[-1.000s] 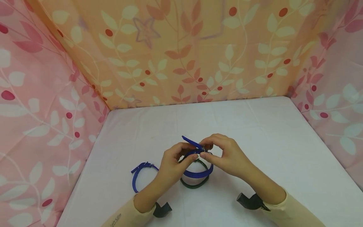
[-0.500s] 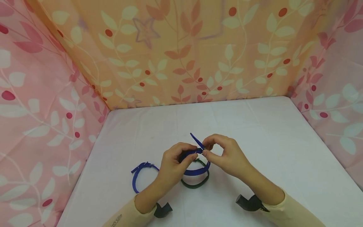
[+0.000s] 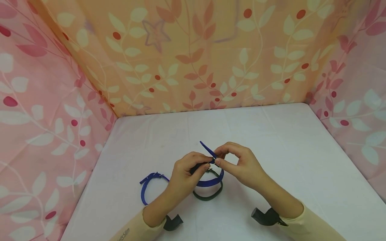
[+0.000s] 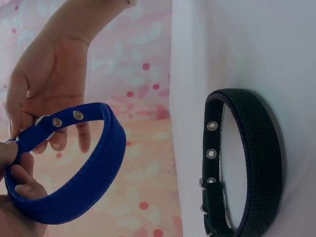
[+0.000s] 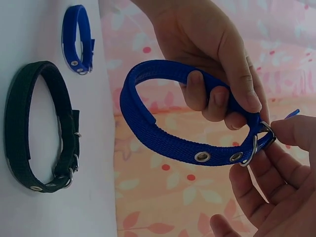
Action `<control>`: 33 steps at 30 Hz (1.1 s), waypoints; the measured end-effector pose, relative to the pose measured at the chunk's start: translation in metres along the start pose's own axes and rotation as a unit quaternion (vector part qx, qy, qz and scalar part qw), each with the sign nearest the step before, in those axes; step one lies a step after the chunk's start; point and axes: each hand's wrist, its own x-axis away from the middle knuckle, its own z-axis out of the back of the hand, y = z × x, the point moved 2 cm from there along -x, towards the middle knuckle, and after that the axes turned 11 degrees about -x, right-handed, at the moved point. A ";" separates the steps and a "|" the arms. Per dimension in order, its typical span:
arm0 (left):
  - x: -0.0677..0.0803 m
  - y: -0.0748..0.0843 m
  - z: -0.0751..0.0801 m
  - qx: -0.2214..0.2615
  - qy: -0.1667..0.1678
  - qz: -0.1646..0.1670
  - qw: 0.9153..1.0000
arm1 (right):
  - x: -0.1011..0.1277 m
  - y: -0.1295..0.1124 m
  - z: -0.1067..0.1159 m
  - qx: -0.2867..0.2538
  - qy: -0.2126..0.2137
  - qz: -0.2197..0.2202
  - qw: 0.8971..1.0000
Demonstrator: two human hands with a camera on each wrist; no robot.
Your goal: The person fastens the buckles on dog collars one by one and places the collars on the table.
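A blue pet collar [image 3: 209, 183], formed into a loop, is held up over the table between both hands. My left hand [image 3: 188, 170] grips its band, fingers curled round it in the right wrist view. With thumb and fingers, my right hand [image 3: 241, 162] pinches the collar at its metal buckle [image 5: 266, 129]. The free strap tip [image 3: 206, 147] sticks up past the buckle. Metal eyelets [image 5: 202, 156] line the band, and a metal ring hangs by the buckle. Below the hands, a dark green collar [image 4: 264, 148] stands on its edge on the table.
Another blue collar [image 3: 144, 190] lies looped on the white table [image 3: 280, 144], left of the green one and partly behind my left forearm. Patterned cloth walls [image 3: 193, 67] close in the table's back and sides. Black camera mounts [image 3: 265, 215] sit at both wrists.
The strap tip has swung from a low leftward slant to a steeper upward one. The held loop has tilted and lifted slightly at its front. Both hands stay nearly in place.
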 end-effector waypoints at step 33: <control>-0.004 0.004 0.009 -0.036 -0.026 -0.025 0.999 | 0.003 0.010 -0.014 -0.191 0.018 -0.019 0.981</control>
